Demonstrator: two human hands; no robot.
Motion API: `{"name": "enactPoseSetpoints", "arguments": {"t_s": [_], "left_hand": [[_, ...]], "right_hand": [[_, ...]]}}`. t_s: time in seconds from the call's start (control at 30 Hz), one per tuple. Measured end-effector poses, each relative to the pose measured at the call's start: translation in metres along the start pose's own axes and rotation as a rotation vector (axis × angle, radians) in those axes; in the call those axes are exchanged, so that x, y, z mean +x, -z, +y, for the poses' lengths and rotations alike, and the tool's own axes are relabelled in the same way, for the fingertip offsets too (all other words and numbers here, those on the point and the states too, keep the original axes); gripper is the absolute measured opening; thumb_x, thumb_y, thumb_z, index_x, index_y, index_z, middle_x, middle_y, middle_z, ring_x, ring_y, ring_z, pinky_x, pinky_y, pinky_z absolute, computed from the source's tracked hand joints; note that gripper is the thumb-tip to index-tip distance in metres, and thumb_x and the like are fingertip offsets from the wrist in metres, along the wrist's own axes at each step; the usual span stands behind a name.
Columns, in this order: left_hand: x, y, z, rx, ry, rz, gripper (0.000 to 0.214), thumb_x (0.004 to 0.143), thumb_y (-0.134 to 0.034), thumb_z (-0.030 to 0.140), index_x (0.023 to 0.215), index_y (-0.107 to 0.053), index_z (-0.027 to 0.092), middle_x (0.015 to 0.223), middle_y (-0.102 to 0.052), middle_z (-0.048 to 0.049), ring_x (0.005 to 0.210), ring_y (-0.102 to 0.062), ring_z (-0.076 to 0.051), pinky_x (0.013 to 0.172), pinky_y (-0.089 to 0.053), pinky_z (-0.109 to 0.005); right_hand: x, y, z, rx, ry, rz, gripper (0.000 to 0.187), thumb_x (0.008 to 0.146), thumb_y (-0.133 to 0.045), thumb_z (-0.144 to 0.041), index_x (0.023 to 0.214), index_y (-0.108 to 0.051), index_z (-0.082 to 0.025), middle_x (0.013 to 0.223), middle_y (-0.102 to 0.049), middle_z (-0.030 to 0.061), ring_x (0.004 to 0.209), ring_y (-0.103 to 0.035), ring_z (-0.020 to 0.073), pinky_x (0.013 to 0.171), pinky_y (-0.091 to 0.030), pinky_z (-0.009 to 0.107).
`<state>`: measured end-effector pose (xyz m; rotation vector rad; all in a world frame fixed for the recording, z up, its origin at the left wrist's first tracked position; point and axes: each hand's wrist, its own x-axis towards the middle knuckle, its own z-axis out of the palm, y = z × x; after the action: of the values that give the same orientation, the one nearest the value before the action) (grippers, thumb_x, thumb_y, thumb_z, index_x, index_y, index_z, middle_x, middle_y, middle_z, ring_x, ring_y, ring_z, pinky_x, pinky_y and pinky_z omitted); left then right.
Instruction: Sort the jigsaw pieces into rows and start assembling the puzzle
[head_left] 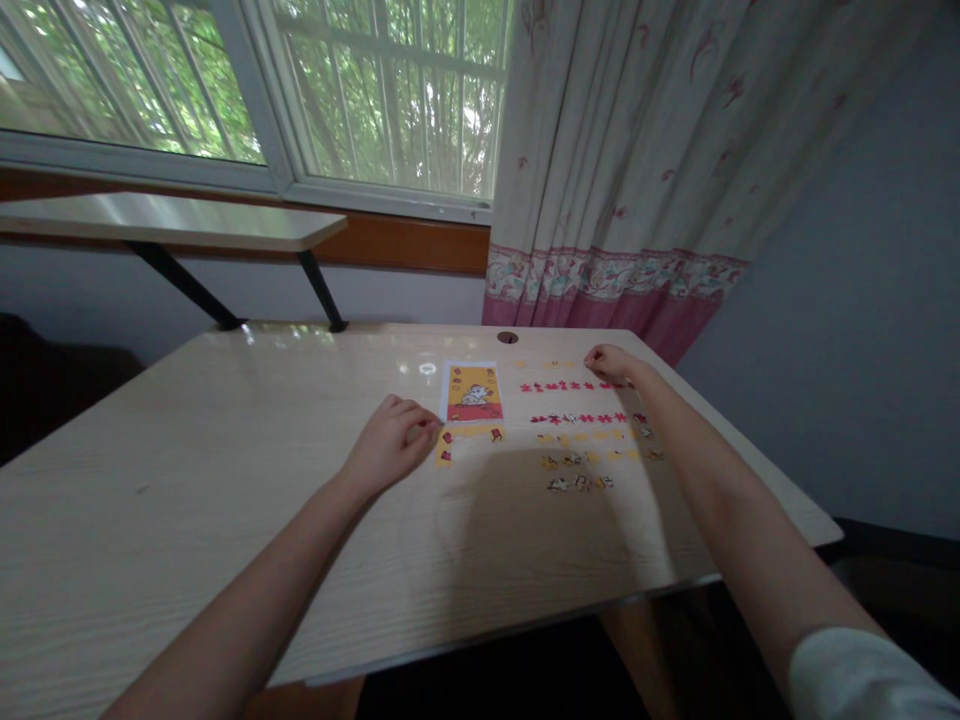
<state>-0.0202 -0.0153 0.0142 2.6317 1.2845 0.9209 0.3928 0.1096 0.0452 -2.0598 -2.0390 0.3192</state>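
A picture card with a white animal on a yellow and red ground lies on the table. Just below it is a partly joined jigsaw puzzle, a yellow strip turning down at its left end. My left hand rests left of these, thumb and fingertips pinched together at the card's lower left corner; what they hold, if anything, is too small to tell. At the far right, my right hand is closed in a pinch on a small puzzle piece, at the end of a row of yellow pieces.
Rows of loose red pieces, yellow pieces and white-patterned pieces lie right of the card. A raised shelf on black legs stands at the back left. A cable hole is near the back edge, before the curtain.
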Motion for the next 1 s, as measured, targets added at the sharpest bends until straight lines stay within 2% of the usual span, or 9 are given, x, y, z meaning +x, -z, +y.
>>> {"name": "enactPoseSetpoints", "arguments": {"t_s": [0.1,0.2,0.3,0.43,0.53,0.7,0.77,0.9,1.0], "left_hand": [[0.001,0.000,0.002,-0.024,0.002,0.015,0.015,0.082,-0.050,0.023,0.081,-0.064,0.019,0.079,-0.065,-0.0051,0.078,-0.050,-0.020,0.073,-0.040,-0.035],[0.002,-0.002,0.013,-0.101,0.031,0.038,0.015,0.082,-0.051,0.024,0.080,-0.065,0.019,0.077,-0.066,-0.0046,0.077,-0.051,-0.020,0.072,-0.040,-0.034],[0.004,-0.005,0.032,-0.232,0.071,0.037,0.017,0.082,-0.050,0.024,0.078,-0.066,0.020,0.077,-0.067,-0.0038,0.077,-0.053,-0.019,0.072,-0.042,-0.034],[0.005,-0.010,0.055,-0.366,0.092,0.003,0.016,0.081,-0.053,0.028,0.077,-0.067,0.021,0.078,-0.067,-0.0037,0.079,-0.055,-0.018,0.073,-0.044,-0.034],[0.005,-0.014,0.061,-0.437,0.139,0.028,0.015,0.079,-0.056,0.030,0.076,-0.067,0.020,0.077,-0.067,-0.0041,0.077,-0.056,-0.018,0.072,-0.045,-0.033],[0.004,-0.017,0.056,-0.500,0.188,0.042,0.016,0.079,-0.057,0.031,0.074,-0.067,0.020,0.076,-0.067,-0.0035,0.075,-0.057,-0.017,0.072,-0.045,-0.033],[0.005,-0.017,0.055,-0.540,0.201,0.050,0.016,0.078,-0.057,0.031,0.074,-0.067,0.020,0.076,-0.066,-0.0037,0.075,-0.057,-0.017,0.071,-0.045,-0.032],[0.005,-0.017,0.054,-0.604,0.244,0.083,0.013,0.075,-0.059,0.029,0.071,-0.066,0.020,0.074,-0.066,-0.0035,0.075,-0.058,-0.017,0.069,-0.046,-0.032],[0.006,-0.017,0.053,-0.609,0.262,0.093,0.011,0.074,-0.059,0.026,0.069,-0.066,0.020,0.073,-0.065,-0.0034,0.075,-0.057,-0.017,0.070,-0.046,-0.032]], "right_hand": [[-0.006,-0.001,-0.012,0.065,0.055,0.071,0.021,0.079,-0.049,-0.017,0.094,-0.063,-0.009,0.081,-0.067,0.0085,0.066,-0.056,0.0109,0.061,-0.042,0.020],[-0.028,-0.009,-0.041,0.261,0.244,0.113,0.026,0.083,-0.047,-0.024,0.102,-0.063,-0.014,0.094,-0.066,0.0085,0.077,-0.058,0.0122,0.067,-0.044,0.022],[-0.066,-0.025,-0.082,0.561,0.463,0.055,0.031,0.078,-0.057,-0.033,0.104,-0.063,-0.017,0.084,-0.066,0.0047,0.071,-0.058,0.0120,0.064,-0.045,0.024],[-0.114,-0.052,-0.130,0.849,0.506,-0.132,0.036,0.068,-0.068,-0.036,0.099,-0.062,-0.019,0.071,-0.064,0.0002,0.062,-0.058,0.0104,0.060,-0.045,0.023],[-0.132,-0.066,-0.148,0.943,0.508,-0.191,0.031,0.065,-0.072,-0.036,0.089,-0.062,-0.019,0.067,-0.064,-0.0015,0.062,-0.058,0.0099,0.060,-0.045,0.023],[-0.141,-0.075,-0.156,0.954,0.482,-0.125,0.030,0.063,-0.071,-0.042,0.081,-0.061,-0.021,0.066,-0.064,-0.0021,0.061,-0.059,0.0108,0.059,-0.045,0.023],[-0.142,-0.074,-0.155,0.894,0.506,-0.046,0.027,0.067,-0.069,-0.044,0.080,-0.063,-0.021,0.071,-0.065,-0.0001,0.064,-0.059,0.0115,0.060,-0.046,0.024],[-0.144,-0.069,-0.151,0.640,0.658,0.208,0.016,0.074,-0.065,-0.039,0.079,-0.067,-0.024,0.076,-0.068,0.0015,0.071,-0.059,0.0136,0.068,-0.046,0.029],[-0.143,-0.063,-0.148,0.487,0.816,0.285,0.013,0.075,-0.065,-0.037,0.083,-0.068,-0.026,0.076,-0.069,0.0002,0.072,-0.058,0.0145,0.074,-0.043,0.031]]}}
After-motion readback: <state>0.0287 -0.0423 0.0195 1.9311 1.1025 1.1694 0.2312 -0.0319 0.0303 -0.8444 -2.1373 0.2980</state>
